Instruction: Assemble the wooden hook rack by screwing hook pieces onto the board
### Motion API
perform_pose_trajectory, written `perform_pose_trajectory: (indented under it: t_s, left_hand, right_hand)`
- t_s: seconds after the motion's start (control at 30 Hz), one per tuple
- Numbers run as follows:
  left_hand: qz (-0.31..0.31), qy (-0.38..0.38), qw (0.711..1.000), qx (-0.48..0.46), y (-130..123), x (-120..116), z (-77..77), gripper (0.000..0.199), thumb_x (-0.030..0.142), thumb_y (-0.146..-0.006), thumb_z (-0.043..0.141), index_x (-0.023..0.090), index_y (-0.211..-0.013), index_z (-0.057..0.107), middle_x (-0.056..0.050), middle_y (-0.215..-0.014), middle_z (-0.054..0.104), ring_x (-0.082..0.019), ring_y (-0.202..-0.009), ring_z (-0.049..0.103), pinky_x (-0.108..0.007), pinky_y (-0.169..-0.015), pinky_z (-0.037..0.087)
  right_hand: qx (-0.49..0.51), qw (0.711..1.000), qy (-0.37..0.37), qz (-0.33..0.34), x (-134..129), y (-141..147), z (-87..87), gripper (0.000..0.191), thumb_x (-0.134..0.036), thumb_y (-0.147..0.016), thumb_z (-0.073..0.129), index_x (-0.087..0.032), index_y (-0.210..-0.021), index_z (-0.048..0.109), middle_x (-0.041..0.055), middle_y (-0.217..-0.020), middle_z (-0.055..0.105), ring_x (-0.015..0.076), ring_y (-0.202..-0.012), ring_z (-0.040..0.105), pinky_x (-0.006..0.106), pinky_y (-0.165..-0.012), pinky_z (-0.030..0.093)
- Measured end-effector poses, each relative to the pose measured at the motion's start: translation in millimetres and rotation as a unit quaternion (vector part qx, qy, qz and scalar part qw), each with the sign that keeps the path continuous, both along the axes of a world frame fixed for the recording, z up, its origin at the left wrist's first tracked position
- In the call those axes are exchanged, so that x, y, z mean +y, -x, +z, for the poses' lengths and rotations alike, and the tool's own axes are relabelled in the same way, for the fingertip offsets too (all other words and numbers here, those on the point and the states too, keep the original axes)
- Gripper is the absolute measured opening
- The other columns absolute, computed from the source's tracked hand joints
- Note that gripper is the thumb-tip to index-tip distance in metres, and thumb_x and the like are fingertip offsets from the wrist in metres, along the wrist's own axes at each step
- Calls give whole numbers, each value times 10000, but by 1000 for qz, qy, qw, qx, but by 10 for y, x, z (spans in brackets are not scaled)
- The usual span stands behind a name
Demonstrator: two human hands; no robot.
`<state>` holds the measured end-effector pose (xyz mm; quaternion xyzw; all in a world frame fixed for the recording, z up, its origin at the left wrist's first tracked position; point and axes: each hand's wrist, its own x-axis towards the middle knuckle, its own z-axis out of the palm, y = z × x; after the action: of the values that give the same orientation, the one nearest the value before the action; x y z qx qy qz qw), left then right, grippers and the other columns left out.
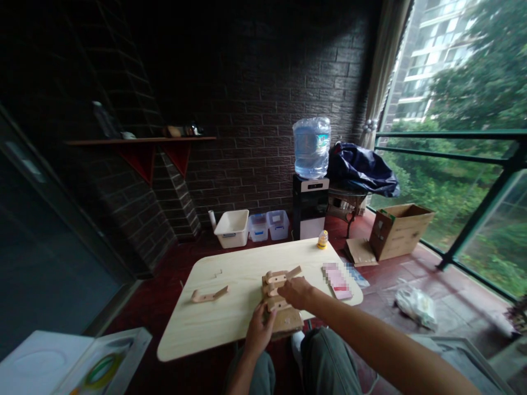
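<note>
While wooden pieces [276,279] sit grouped lower-centre, one loose piece [209,296] lies lower-left on the tabletop [222,323]: looks part-done. Left hand [259,327], right hand [297,292] at the group; can't tell if either grip's clamped.

A brown, box-like block [288,322] sits at the near edge of the counter [236,271]. On it lie pale curved wooden pieces [276,278], one behind another, partly hidden, dark holes dotting them; a straight wooden arm [295,271] angles rightward at the far end.

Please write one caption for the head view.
Left hand and right hand handle curved tan wooden pieces at a pale rectangular table.
</note>
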<state>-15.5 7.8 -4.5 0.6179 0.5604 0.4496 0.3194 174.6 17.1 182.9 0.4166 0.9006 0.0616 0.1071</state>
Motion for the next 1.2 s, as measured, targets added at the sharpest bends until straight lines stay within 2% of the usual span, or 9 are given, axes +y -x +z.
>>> perform_pose_trajectory:
  t_s: [0.1, 0.23, 0.33, 0.47, 0.63, 0.77, 0.9, 1.07, 1.2]
  left_hand:
    - [1, -3, 1000, 8, 9, 24, -47, 605, 655, -818, 623, 194, -1204, 691, -162, -1346, 690, -340, -1308, 624, -491, -1151, 471]
    - [4, -1, 1000, 10, 25, 46, -84, 584, 644, -817, 639, 201, -1192, 699, -153, -1354, 685, -330, -1313, 622, -483, -1153, 472]
    - [-1, -6, 1000, 8, 25, 45, -72, 556, 621, -835, 636, 200, -1193, 698, -157, -1377, 671, -321, -1327, 612, -478, -1161, 464]
    - [-6, -17, 1000, 6, 20, 30, -37, 523, 594, -852, 637, 210, -1203, 696, -149, -1377, 674, -310, -1328, 613, -480, -1166, 460]
    - [-17, -35, 999, 5, 23, -9, 11, 496, 586, -872, 626, 219, -1197, 704, -147, -1339, 699, -316, -1308, 628, -488, -1137, 488]
    - [-15, -33, 999, 8, 29, -22, 38, 501, 597, -869, 625, 222, -1191, 709, -143, -1332, 704, -315, -1302, 634, -480, -1130, 495]
    - [-3, -33, 999, 20, 34, 2, 33, 500, 603, -841, 645, 226, -1162, 715, -143, -1316, 706, -318, -1277, 649, -490, -1129, 498]
    - [6, -24, 1000, 17, 31, 14, 22, 503, 598, -827, 655, 219, -1152, 712, -148, -1321, 699, -319, -1277, 647, -492, -1138, 490]
    - [2, -22, 1000, 9, 33, -8, 45, 513, 609, -829, 656, 213, -1150, 712, -157, -1316, 698, -324, -1274, 645, -505, -1146, 480]
  right_hand:
    - [12, 1000, -20, -10, -43, 33, 29, 217, -89, -856, 615, -78, -1060, 689, 239, -968, 766, 355, -862, 766, 466, -632, 634]
    - [41, 998, -2, -44, 18, -5, -4, 265, -211, -903, 631, -49, -1108, 680, 265, -985, 757, 372, -853, 764, 481, -623, 630]
    - [62, 995, 4, -75, 80, -33, -40, 281, -267, -910, 627, -40, -1066, 684, 282, -964, 752, 374, -820, 762, 463, -584, 621]
    - [55, 996, -17, -67, 82, 16, -35, 324, -297, -904, 634, -22, -1068, 685, 294, -968, 750, 384, -828, 761, 481, -595, 626]
    - [3, 999, 21, -41, 31, 153, 113, 312, -152, -845, 652, -77, -1147, 680, 249, -1046, 766, 364, -930, 771, 476, -651, 647]
    - [-38, 999, 14, -13, 14, 182, 166, 246, -78, -860, 619, -92, -1093, 695, 230, -1079, 770, 339, -1011, 762, 468, -736, 648]
    - [-31, 999, -8, -6, 28, 143, 116, 235, -137, -905, 613, -81, -1120, 687, 240, -1077, 763, 339, -972, 765, 471, -724, 648]
    - [-14, 999, -6, -30, 87, 80, 30, 260, -244, -902, 653, -65, -1088, 691, 245, -1029, 758, 357, -912, 764, 475, -672, 648]
    - [3, 998, -13, -56, 102, 19, -11, 298, -230, -903, 632, -41, -1126, 688, 252, -1067, 750, 345, -887, 770, 471, -682, 654]
